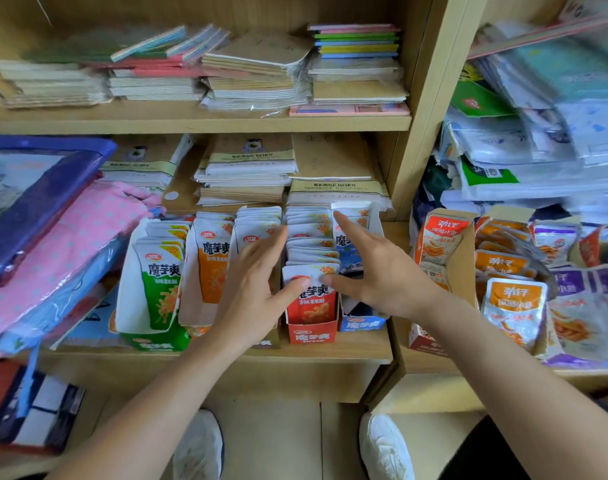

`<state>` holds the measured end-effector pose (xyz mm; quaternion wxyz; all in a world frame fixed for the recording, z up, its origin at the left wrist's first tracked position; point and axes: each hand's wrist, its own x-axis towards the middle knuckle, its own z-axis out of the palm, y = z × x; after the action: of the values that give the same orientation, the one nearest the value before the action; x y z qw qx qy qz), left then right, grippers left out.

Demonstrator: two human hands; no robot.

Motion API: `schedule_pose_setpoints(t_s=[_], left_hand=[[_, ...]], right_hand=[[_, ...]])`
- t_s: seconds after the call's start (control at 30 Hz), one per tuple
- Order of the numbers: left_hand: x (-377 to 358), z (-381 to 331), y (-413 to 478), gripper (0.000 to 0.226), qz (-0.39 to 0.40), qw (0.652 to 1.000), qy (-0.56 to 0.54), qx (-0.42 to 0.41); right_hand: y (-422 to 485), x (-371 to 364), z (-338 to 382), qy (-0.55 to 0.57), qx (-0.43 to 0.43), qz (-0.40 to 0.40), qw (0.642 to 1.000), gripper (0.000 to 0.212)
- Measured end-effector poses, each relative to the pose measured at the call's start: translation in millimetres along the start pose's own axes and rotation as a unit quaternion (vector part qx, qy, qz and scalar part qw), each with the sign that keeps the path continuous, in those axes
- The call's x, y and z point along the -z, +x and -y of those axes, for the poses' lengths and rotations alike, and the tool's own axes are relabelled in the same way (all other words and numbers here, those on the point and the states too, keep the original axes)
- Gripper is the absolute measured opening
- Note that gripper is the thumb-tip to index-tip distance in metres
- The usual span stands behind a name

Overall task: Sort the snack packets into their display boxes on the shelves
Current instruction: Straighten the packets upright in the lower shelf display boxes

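At one red box (312, 332), left hand (257, 289) and right hand (375, 271), spread, touch one packet (311, 299).

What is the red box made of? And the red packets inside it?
The red box looks like thin printed cardboard: flat folded walls with creased corners. The red packets look like glossy plastic film, perhaps foil-lined: they shine and their flat sealed tops bend.

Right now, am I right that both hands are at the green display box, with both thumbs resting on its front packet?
Not quite: the head view shows the left hand and right hand at the red display box, not the green display box; both thumbs do rest on its front packet.
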<state>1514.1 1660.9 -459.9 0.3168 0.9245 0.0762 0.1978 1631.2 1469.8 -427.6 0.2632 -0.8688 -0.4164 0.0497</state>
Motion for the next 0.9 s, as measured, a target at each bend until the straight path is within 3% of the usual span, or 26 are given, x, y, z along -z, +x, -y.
schedule_pose_setpoints(t_s=[0.1,0.17,0.27,0.43,0.53,0.67,0.8,0.9], left_hand=[[-8,1,6,0.066,-0.012,1.000,0.005,0.003],[-13,1,8,0.053,-0.065,0.998,0.021,0.000],[-15,-1,10,0.044,-0.119,0.991,0.063,-0.020],[-4,-6,7,0.050,-0.087,0.994,0.049,-0.048],[2,-16,-3,0.056,-0.067,0.991,0.071,-0.094],[7,-36,-16,0.053,-0.086,0.981,0.071,-0.159],[0,-63,-13,0.041,-0.080,0.968,0.110,-0.211],[-11,-69,6,0.045,-0.010,0.961,0.203,-0.189]], right_hand=[[12,-5,-2,-0.028,0.036,0.007,0.999,0.075],[18,-11,1,-0.054,0.037,-0.016,0.998,0.062],[21,-17,6,-0.091,0.039,-0.057,0.993,0.057],[3,11,-5,0.044,0.034,-0.056,0.997,0.066],[-16,38,-21,0.137,-0.020,-0.122,0.983,0.043],[-35,59,-50,0.128,-0.050,-0.123,0.983,0.022],[-42,60,-51,0.110,-0.044,-0.055,0.991,0.036],[-41,48,-47,0.071,-0.031,0.024,0.997,0.058]])
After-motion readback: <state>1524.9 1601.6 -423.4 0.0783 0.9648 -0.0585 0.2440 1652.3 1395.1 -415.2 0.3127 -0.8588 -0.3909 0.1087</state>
